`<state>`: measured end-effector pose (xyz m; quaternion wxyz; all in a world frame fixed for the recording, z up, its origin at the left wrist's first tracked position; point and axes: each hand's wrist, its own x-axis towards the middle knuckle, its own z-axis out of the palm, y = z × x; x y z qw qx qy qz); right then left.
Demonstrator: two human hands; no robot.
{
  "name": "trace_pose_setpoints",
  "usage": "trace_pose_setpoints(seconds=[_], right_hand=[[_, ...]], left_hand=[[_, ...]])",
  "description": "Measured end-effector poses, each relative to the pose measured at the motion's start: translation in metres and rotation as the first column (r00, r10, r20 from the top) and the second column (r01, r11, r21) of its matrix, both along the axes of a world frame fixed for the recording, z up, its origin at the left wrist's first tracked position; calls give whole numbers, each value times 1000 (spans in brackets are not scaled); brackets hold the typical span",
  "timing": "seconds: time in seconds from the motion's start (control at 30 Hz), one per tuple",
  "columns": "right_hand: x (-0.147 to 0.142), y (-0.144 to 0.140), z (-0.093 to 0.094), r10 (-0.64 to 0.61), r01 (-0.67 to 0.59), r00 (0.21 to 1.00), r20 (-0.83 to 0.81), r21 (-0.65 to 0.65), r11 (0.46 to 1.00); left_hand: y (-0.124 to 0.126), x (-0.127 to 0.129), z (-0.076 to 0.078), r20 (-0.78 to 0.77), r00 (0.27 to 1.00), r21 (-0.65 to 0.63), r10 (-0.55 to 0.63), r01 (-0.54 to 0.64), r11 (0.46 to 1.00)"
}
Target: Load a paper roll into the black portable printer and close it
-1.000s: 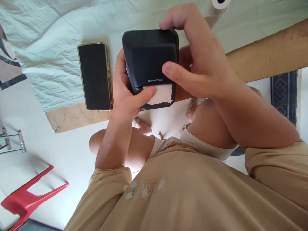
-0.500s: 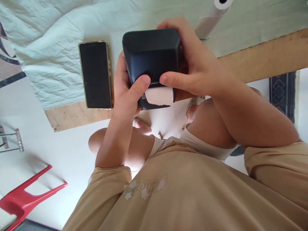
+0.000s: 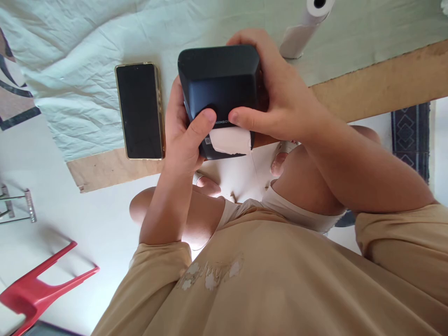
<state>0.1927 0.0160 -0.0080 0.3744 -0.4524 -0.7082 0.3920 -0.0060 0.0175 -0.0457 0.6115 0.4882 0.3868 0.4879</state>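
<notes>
A black label printer (image 3: 220,88) with NIIMBOT lettering is held between both hands, over the table's near edge. A torn-edged white label (image 3: 231,141) covers part of its near end. My left hand (image 3: 187,135) grips the left side, thumb on top beside the lettering. On the right side, my right hand (image 3: 271,88) is wrapped around the printer, its thumb also lying on the top. The fingers beneath are mostly hidden. Left of the hands, a smartphone (image 3: 140,112) in a clear, gold-edged case lies screen up on the cloth.
A white paper roll (image 3: 304,30) stands at the back right on the pale green cloth (image 3: 80,42). The wooden table edge (image 3: 381,79) runs across in front of my knees. A red plastic stool (image 3: 35,289) is on the floor at lower left; a dark patterned mat (image 3: 410,135) lies at right.
Both hands keep their hold on the printer. My right hand and its thumb have shifted slightly left, and the view has moved a little.
</notes>
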Motion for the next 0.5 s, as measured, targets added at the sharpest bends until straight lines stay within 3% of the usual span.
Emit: trace_pose_setpoints(seconds=[0.13,0.23,0.37,0.43,0.5], right_hand=[[1,-4,7,78,-81,986,-144,-18,997],[3,-4,6,100,-99,979,-175,17,995],[4,-6,2,-25,24,999,45,30,999],[2,-12,6,-155,135,983,99,184,973],[-1,-22,16,-204,180,978,39,334,925]], left_hand=[[-11,18,38,17,1000,-28,2,-1,1000],[-16,23,53,76,997,-37,7,-4,999],[-10,13,40,130,991,-64,19,-11,998],[-3,5,26,141,990,-69,-8,18,997],[4,-2,14,168,986,-62,-21,32,998]])
